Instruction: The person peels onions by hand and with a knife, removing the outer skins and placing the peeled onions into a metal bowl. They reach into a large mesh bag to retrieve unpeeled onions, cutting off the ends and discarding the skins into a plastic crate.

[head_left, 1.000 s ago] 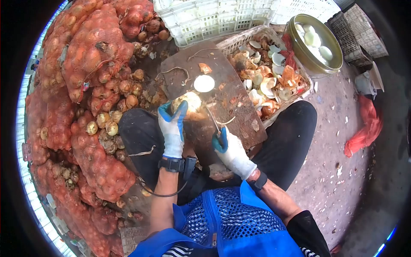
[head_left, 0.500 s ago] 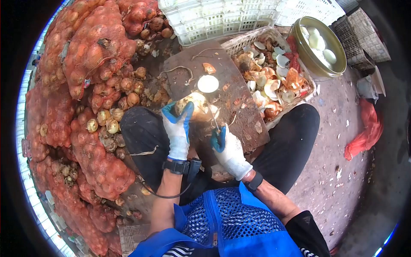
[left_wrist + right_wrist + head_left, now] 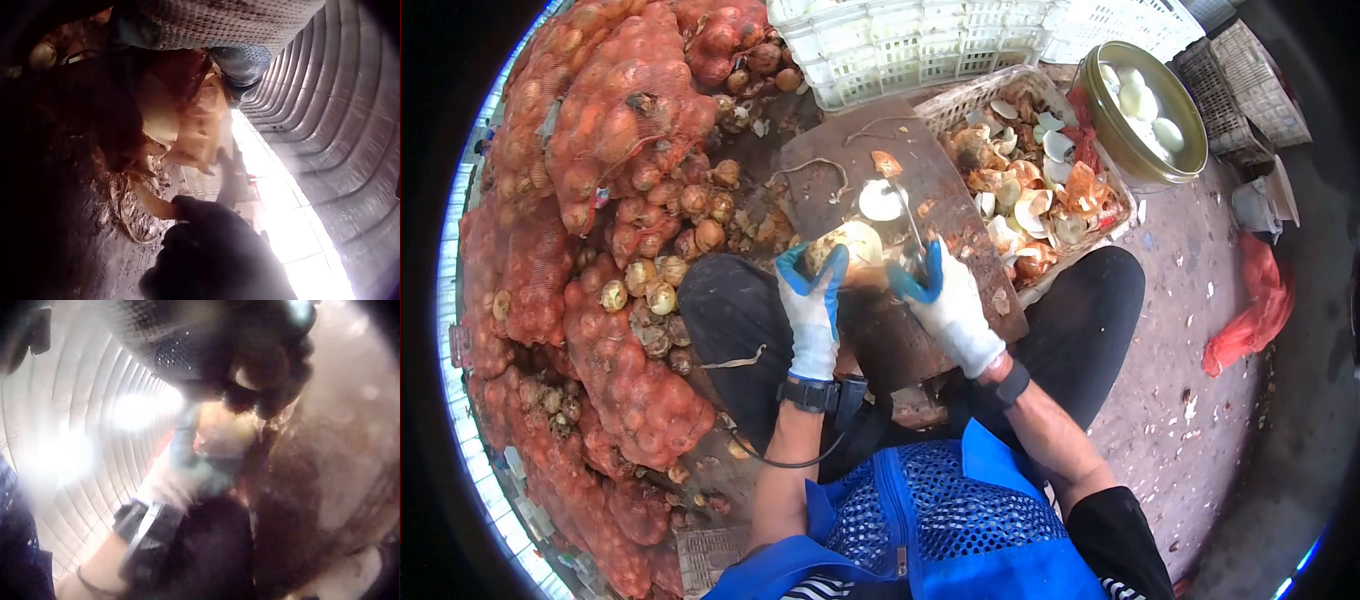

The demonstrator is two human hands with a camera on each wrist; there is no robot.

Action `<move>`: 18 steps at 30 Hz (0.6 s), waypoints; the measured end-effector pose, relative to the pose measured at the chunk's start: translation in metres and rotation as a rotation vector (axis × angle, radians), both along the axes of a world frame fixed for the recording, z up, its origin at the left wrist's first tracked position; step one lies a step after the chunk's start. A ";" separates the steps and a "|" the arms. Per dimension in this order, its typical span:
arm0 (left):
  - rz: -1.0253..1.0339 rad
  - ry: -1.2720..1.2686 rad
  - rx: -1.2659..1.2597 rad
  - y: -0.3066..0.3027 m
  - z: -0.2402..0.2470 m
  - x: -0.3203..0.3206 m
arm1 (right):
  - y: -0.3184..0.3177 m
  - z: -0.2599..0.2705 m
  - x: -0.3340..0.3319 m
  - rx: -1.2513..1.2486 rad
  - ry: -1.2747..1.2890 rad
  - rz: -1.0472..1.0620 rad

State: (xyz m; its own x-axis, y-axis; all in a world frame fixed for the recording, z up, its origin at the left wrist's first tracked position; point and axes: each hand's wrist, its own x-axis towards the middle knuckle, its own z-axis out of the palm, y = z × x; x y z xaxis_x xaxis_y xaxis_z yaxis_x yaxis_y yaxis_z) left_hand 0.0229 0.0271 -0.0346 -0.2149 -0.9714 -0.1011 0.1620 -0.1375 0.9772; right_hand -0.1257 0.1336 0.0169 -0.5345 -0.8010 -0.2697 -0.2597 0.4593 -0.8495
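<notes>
In the head view the left hand, in a white and blue glove, grips an onion with loose skin above a dark board. To its right the right hand, gloved alike, holds a thin knife whose blade points away from the body. Past the onion lies a round white piece. The left wrist view shows the onion under the left hand, with the right hand below. The right wrist view is blurred; the left hand is beside the onion.
Red net bags of onions fill the left side, with loose onions beside them. Beyond the board are a crate of peelings, a white crate and a metal pot holding peeled onions. Red netting lies at the right.
The right hand has moved away from the body and the knife blade has swung to point forward. The left hand keeps its grip on the onion, whose peeled side shows more.
</notes>
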 end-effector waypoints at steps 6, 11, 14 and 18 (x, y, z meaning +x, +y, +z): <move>-0.055 -0.131 -0.037 -0.002 0.003 0.007 | -0.045 -0.024 -0.024 -0.007 0.240 0.220; -0.132 -0.055 0.056 -0.004 0.013 0.015 | -0.059 -0.043 -0.024 0.037 0.165 0.287; -0.174 -0.018 0.066 -0.003 0.018 0.017 | -0.048 -0.040 -0.008 -0.035 0.138 0.205; -0.167 -0.017 0.030 0.001 0.009 0.013 | -0.038 -0.024 0.003 -0.066 0.148 0.156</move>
